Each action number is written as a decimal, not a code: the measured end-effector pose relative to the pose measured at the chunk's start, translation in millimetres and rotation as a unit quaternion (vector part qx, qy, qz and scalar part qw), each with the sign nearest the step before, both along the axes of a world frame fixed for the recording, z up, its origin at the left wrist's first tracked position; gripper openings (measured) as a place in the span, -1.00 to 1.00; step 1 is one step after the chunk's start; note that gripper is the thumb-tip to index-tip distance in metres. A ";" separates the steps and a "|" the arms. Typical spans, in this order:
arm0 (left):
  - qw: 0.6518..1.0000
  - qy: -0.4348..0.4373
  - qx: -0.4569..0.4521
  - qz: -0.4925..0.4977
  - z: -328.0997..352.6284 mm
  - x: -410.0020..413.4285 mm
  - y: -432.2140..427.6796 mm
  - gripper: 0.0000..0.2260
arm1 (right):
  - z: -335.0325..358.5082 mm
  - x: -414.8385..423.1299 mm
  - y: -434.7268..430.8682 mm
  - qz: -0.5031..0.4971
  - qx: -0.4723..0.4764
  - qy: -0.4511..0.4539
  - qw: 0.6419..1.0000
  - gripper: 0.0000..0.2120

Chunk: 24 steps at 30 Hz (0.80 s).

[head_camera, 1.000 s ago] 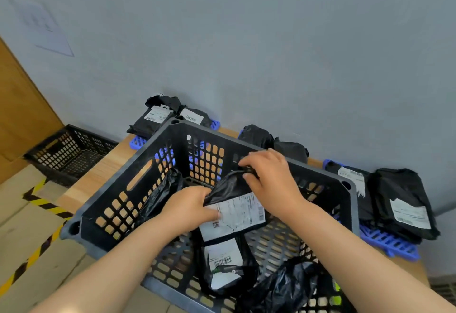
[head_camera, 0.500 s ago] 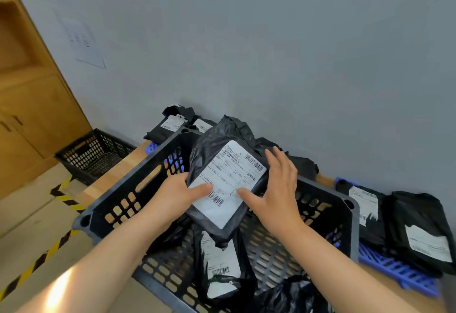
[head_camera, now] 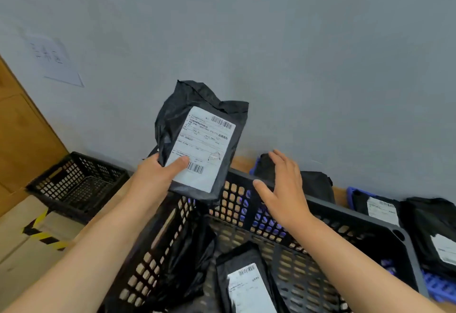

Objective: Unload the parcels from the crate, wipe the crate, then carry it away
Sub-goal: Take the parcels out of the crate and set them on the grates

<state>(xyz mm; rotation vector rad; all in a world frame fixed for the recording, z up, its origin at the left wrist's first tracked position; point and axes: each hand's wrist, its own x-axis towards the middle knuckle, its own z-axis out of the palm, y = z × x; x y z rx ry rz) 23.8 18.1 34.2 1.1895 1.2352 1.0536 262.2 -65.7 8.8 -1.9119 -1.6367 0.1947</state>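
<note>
A dark grey perforated crate [head_camera: 345, 211] stands on a wooden table in front of me. My left hand [head_camera: 158, 177] holds a black parcel with a white label [head_camera: 204, 139] up above the crate's far-left corner, thumb on the label. My right hand [head_camera: 283, 189] hovers over the crate's far rim, fingers spread, holding nothing. Inside the crate lie another labelled black parcel [head_camera: 246, 285] and a crumpled black bag [head_camera: 182, 258].
Several black parcels [head_camera: 429, 228] lie on blue trays [head_camera: 436, 285] at the right, behind the crate. A second black crate [head_camera: 74, 184] sits on the floor at the left, near yellow-black tape [head_camera: 42, 233]. A grey wall rises close behind the table.
My left hand has lifted the parcel higher, clear of the crate. My right hand has let go of it and now hovers open to the right.
</note>
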 end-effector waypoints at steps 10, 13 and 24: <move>0.998 0.006 -0.053 0.043 -65.0 -64.4 160.4 -0.87 | -16.3 -20.0 109.6 -0.116 -0.201 -0.090 0.969 -0.46; 0.995 0.052 -0.086 -0.005 -96.6 -50.1 187.7 -0.86 | -18.5 -16.9 114.3 -0.160 -0.236 -0.017 0.958 -0.55; 0.978 0.183 -0.083 -0.048 -150.4 30.6 223.2 -0.65 | -22.2 -20.3 115.0 -0.231 -0.237 -0.026 0.943 -0.75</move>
